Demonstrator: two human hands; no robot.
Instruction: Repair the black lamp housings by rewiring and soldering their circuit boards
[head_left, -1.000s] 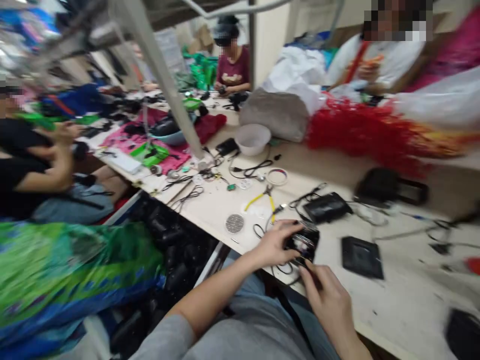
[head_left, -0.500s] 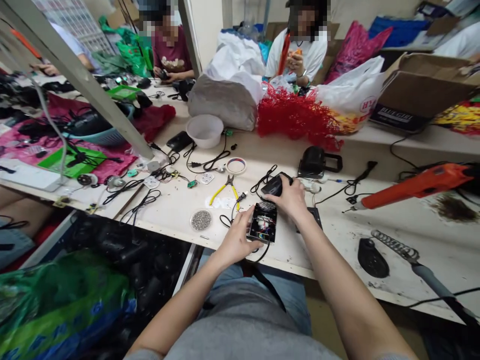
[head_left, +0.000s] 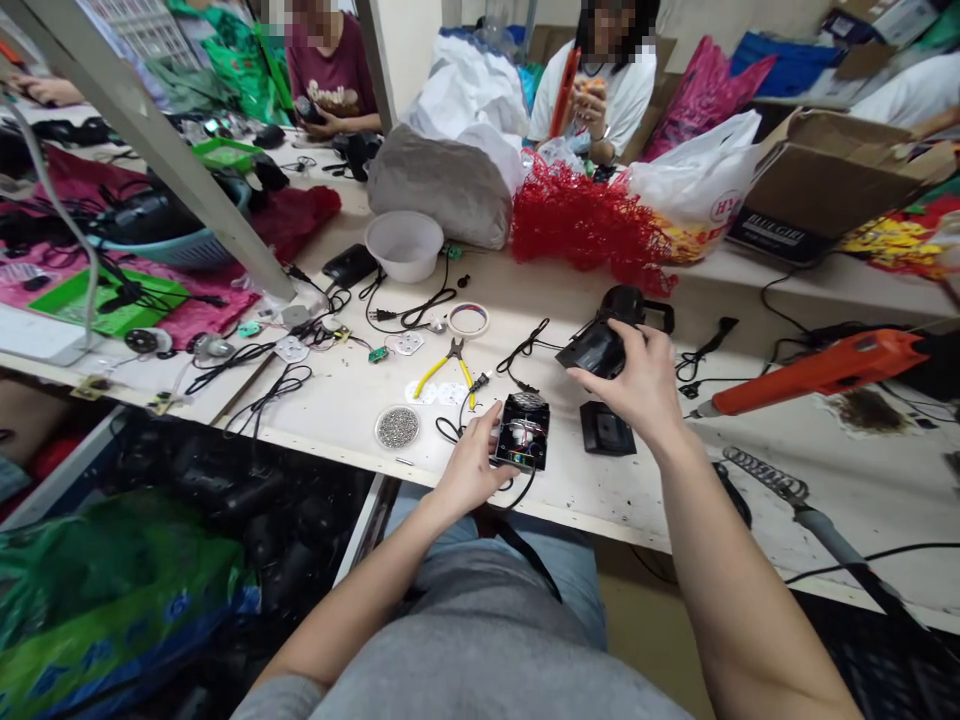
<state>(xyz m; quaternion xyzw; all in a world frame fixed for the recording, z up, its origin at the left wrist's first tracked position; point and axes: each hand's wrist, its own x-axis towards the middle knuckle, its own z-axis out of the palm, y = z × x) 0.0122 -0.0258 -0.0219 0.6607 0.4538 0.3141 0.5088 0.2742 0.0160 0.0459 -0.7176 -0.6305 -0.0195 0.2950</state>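
Gloss and matt
The black cover (head_left: 592,349) looked smooth, glossy plastic; the grey shirt (head_left: 480,640) was matt cloth.

Single head-worn view from close above the grey shirt (head_left: 465,640), forward and down across the white workbench (head_left: 592,487)

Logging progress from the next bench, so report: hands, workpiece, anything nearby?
Left hand holding open black housing, wiring showing. Right hand holding separate black shell. Yellow-handled pliers lying close by, beyond left hand.
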